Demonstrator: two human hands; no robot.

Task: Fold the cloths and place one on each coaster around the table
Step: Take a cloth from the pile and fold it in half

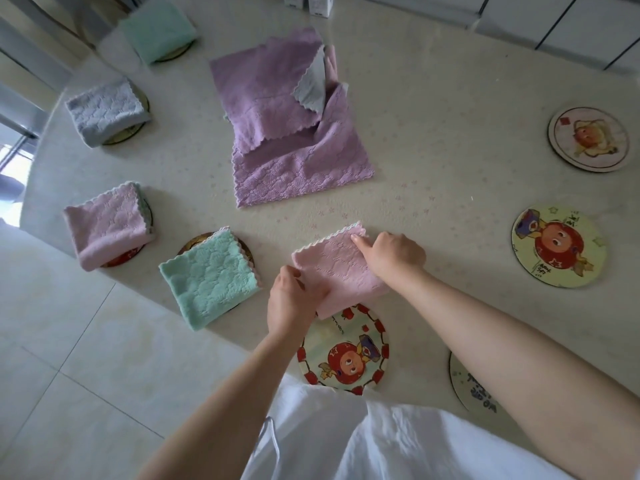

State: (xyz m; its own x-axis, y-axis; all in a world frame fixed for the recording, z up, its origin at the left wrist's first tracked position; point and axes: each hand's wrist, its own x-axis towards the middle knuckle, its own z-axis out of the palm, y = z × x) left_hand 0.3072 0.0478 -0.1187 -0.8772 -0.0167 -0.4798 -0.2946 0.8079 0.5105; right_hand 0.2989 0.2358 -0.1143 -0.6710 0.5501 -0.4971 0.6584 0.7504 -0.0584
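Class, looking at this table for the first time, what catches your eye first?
Two bare hands, left hand and right hand, press a folded pink cloth at the near edge, just above a cartoon coaster. A heap of purple cloths fills the middle, and folded cloths already cover coasters along the left.

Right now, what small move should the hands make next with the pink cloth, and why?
Probably slide the folded pink cloth toward the body onto the bare coaster. Left hand and right hand already hold it, and only its near edge overlaps that coaster.
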